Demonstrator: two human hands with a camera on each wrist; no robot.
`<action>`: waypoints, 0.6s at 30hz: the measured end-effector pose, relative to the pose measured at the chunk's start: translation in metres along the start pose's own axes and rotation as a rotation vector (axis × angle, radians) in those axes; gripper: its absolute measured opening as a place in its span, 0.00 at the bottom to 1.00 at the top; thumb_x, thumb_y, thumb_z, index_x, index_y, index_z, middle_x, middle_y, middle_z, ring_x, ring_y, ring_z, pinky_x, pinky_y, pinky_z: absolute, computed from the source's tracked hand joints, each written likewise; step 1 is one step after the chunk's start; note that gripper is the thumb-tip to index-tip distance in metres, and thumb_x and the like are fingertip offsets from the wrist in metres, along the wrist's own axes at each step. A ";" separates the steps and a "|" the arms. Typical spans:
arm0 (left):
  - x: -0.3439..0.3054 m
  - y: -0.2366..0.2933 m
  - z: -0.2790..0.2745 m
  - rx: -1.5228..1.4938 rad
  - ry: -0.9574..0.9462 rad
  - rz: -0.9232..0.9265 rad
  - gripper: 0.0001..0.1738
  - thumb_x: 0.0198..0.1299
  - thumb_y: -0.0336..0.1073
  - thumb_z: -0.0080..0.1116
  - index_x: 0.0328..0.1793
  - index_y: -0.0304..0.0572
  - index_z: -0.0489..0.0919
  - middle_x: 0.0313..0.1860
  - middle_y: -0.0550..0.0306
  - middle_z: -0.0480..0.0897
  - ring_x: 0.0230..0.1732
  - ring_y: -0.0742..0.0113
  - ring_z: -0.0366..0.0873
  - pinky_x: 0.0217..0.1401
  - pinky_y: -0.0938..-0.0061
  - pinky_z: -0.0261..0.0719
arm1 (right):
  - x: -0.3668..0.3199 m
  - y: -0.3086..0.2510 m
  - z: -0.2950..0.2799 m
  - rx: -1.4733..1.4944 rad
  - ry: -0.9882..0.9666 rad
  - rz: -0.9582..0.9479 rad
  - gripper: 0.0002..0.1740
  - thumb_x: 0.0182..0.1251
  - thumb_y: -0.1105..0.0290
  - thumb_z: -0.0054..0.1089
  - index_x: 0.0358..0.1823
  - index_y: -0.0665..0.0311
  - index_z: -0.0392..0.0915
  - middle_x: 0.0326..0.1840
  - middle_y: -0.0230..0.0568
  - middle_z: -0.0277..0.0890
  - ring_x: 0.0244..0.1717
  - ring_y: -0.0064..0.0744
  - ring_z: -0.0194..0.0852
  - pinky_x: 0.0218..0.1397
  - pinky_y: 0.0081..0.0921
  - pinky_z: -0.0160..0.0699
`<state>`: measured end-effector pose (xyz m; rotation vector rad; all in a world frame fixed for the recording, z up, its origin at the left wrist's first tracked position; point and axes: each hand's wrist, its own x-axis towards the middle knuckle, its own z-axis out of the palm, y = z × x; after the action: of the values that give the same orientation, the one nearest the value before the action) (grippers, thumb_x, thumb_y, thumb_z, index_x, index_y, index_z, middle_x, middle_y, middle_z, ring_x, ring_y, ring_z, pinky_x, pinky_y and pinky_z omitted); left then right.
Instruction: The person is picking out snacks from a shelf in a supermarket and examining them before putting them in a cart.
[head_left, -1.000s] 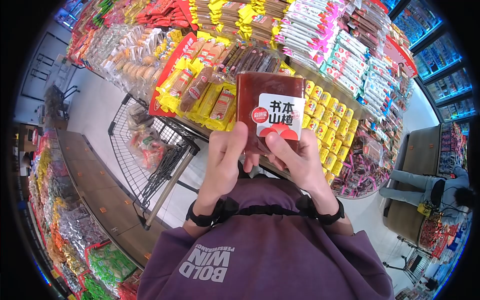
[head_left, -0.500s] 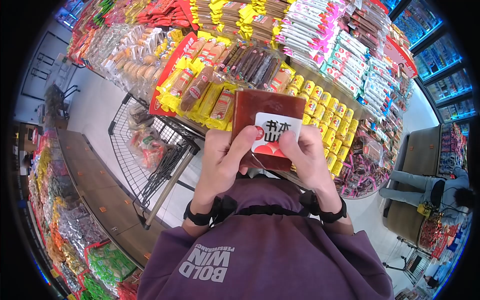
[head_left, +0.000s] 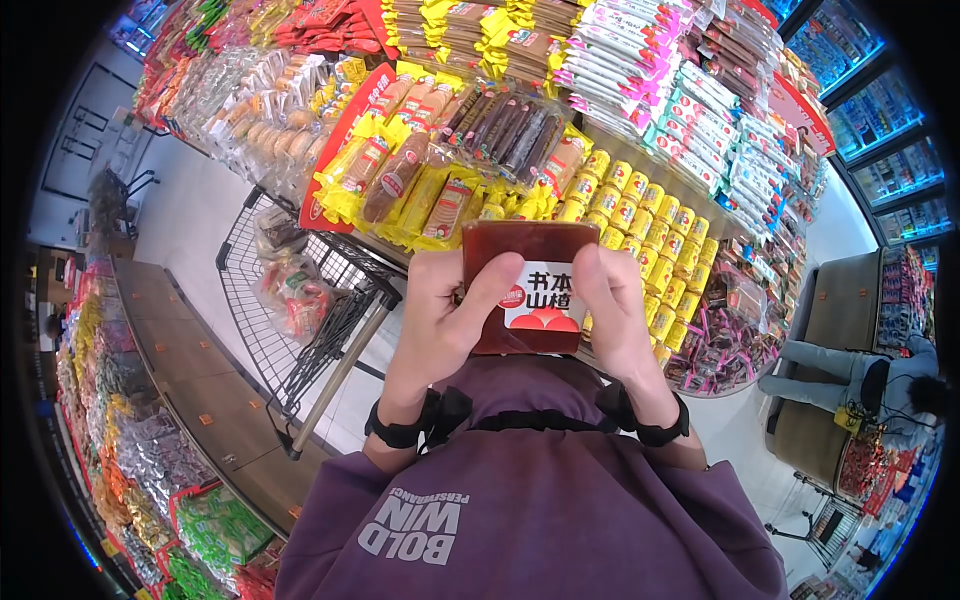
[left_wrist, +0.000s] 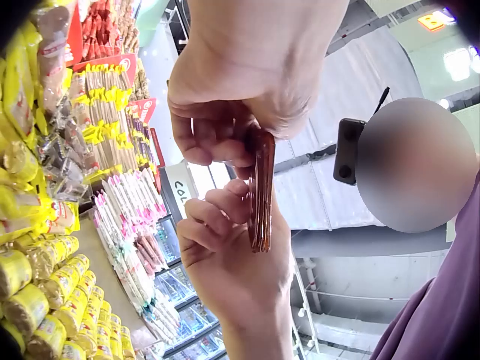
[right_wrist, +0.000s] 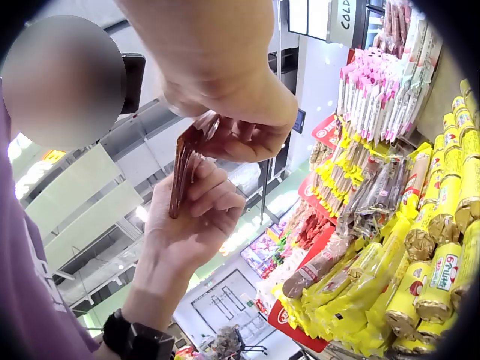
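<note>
Left hand (head_left: 440, 320) and right hand (head_left: 615, 320) pinch the red packet (head_left: 520, 245) by opposite edges.

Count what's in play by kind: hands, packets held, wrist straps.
Hands: 2, the left hand and right hand, both gripping the packet
Dark red packet with white label: 1
Black wrist straps: 2, on the left and right wrists
Total: 5

A supermarket aisle. Shelves (head_left: 640, 90) hold packaged snacks and sausages. A wire shopping cart (head_left: 290, 300) stands beside refrigerated cases (head_left: 890, 130).
</note>
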<state>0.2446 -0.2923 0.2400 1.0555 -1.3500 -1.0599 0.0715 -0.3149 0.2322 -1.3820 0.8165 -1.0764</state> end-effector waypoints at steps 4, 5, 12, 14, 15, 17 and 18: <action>-0.001 -0.004 -0.002 -0.076 -0.008 -0.071 0.14 0.69 0.36 0.56 0.37 0.29 0.83 0.24 0.60 0.83 0.25 0.81 0.73 0.27 0.79 0.69 | 0.003 0.005 0.003 -0.041 0.050 -0.014 0.22 0.77 0.63 0.51 0.25 0.70 0.77 0.14 0.26 0.68 0.20 0.11 0.58 0.21 0.20 0.57; -0.002 -0.004 -0.003 -0.082 -0.017 -0.090 0.14 0.68 0.36 0.57 0.37 0.29 0.84 0.24 0.60 0.83 0.25 0.80 0.73 0.27 0.78 0.69 | 0.003 0.005 0.003 -0.043 0.044 -0.014 0.22 0.77 0.64 0.51 0.25 0.70 0.77 0.14 0.26 0.67 0.19 0.11 0.58 0.21 0.20 0.57; 0.000 -0.002 -0.005 -0.037 0.032 -0.049 0.10 0.62 0.32 0.63 0.41 0.29 0.85 0.26 0.58 0.86 0.27 0.78 0.78 0.31 0.80 0.73 | 0.001 -0.006 0.008 -0.134 0.002 -0.028 0.24 0.78 0.64 0.50 0.21 0.69 0.74 0.12 0.27 0.65 0.17 0.12 0.57 0.20 0.23 0.55; -0.001 -0.001 -0.007 -0.059 0.012 -0.062 0.10 0.61 0.32 0.62 0.41 0.29 0.85 0.26 0.57 0.86 0.27 0.78 0.79 0.32 0.79 0.73 | 0.001 0.000 0.006 -0.154 0.000 -0.092 0.25 0.78 0.63 0.50 0.21 0.70 0.73 0.12 0.27 0.64 0.16 0.13 0.57 0.19 0.23 0.55; -0.001 -0.001 -0.007 -0.072 0.013 -0.072 0.10 0.61 0.32 0.62 0.41 0.29 0.85 0.26 0.57 0.86 0.27 0.78 0.79 0.32 0.79 0.73 | 0.001 0.003 0.006 -0.108 0.024 -0.093 0.25 0.78 0.62 0.49 0.20 0.70 0.72 0.11 0.27 0.64 0.16 0.13 0.56 0.19 0.23 0.54; -0.002 0.001 -0.005 -0.096 0.015 -0.090 0.10 0.61 0.32 0.62 0.41 0.29 0.85 0.26 0.57 0.86 0.28 0.78 0.79 0.32 0.79 0.74 | 0.002 0.005 0.009 -0.053 0.059 -0.089 0.27 0.79 0.61 0.48 0.20 0.69 0.71 0.11 0.27 0.63 0.15 0.14 0.55 0.18 0.23 0.53; -0.002 0.001 -0.004 -0.101 0.012 -0.095 0.11 0.62 0.32 0.62 0.42 0.29 0.85 0.27 0.57 0.86 0.28 0.78 0.79 0.33 0.79 0.74 | 0.003 0.005 0.010 -0.043 0.070 -0.084 0.27 0.79 0.60 0.48 0.19 0.69 0.71 0.10 0.27 0.62 0.15 0.14 0.55 0.18 0.23 0.53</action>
<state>0.2488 -0.2898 0.2408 1.0577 -1.2338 -1.1784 0.0825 -0.3146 0.2285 -1.4321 0.8433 -1.1834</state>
